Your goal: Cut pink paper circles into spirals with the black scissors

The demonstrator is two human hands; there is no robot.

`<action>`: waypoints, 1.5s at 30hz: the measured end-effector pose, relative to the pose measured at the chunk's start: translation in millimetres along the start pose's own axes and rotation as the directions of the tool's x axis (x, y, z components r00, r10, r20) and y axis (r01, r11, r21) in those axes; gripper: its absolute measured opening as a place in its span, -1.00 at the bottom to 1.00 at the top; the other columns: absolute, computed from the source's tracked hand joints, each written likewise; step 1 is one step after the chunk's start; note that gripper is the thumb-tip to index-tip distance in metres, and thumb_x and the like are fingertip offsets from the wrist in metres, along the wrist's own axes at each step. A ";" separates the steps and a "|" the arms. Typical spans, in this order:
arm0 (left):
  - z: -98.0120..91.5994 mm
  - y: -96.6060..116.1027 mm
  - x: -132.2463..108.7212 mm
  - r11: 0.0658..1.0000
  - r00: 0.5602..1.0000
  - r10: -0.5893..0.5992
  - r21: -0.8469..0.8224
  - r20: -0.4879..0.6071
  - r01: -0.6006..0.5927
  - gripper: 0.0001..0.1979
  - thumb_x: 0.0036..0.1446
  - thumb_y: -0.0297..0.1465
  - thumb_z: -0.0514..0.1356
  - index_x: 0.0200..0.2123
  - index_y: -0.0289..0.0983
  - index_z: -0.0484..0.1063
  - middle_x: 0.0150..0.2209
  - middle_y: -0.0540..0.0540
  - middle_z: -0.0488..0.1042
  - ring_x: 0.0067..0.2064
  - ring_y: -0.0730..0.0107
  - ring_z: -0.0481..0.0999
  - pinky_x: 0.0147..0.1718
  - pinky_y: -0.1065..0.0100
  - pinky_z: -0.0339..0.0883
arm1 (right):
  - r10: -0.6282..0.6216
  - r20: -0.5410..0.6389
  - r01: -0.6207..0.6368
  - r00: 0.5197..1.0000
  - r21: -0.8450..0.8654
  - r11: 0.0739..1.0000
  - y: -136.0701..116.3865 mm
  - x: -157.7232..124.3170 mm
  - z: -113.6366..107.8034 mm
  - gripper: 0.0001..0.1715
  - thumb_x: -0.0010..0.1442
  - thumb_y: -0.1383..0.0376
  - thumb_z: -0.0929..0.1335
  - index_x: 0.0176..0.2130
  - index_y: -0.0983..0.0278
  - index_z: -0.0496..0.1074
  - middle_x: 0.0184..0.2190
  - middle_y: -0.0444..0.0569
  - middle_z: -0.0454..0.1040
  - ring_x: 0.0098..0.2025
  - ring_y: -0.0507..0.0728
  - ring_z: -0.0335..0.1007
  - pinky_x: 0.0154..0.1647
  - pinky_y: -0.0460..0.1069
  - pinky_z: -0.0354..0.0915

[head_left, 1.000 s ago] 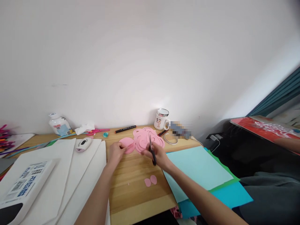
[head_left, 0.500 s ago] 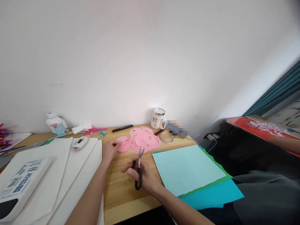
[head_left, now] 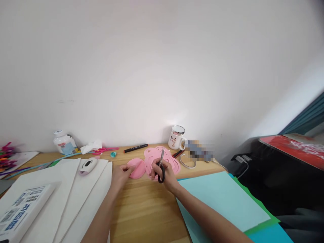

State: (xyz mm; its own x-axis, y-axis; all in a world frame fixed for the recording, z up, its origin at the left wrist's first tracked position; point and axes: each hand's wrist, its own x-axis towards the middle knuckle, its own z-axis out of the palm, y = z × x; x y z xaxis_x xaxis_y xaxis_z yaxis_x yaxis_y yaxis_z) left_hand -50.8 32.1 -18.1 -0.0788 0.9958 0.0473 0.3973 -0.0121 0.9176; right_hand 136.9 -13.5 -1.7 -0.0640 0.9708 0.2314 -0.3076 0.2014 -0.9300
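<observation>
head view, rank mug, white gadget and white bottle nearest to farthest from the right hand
1. mug, just behind the right hand that holds the scissors.
2. white gadget, to the left, on the white sheets.
3. white bottle, far left at the back.

Both my arms are bare. My left forearm (head_left: 105, 216) shows uncovered from the lower edge of the view up to the wrist. It is long and slim and narrows evenly toward my left grip (head_left: 120, 176). My right forearm (head_left: 205, 216) is bare along its whole visible length too. It is a little broader where it enters the view and tapers to a slender wrist behind my right grip (head_left: 165, 173). Both grips are bare, with slim fingers; they show small, so I cannot make out nails or fine marks. Near the lower right corner is a patch of dark grey cloth (head_left: 303, 216); whether it is my clothing I cannot tell.
</observation>
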 end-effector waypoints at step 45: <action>31.7 56.6 -55.5 0.952 0.996 0.070 -0.302 0.051 -0.051 -0.56 -0.01 -0.03 0.18 -0.67 -0.23 0.25 -0.70 0.03 0.28 -0.61 0.45 0.29 -0.58 0.41 0.29 | 0.198 0.364 -0.196 0.910 -0.043 0.980 7.4 -24.1 -1.0 -0.37 -0.20 0.01 0.56 -0.29 0.21 0.24 -0.50 -0.18 0.38 -0.46 0.04 0.28 -0.46 -0.08 0.19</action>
State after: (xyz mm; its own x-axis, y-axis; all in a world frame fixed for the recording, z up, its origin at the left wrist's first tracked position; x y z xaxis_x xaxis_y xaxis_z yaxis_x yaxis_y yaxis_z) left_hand 5.0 -20.9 18.7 -0.0042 0.9958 0.0910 0.1057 -0.0901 0.9903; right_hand 137.1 -35.3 -14.4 -0.4646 0.8759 0.1301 -0.2480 0.0124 -0.9687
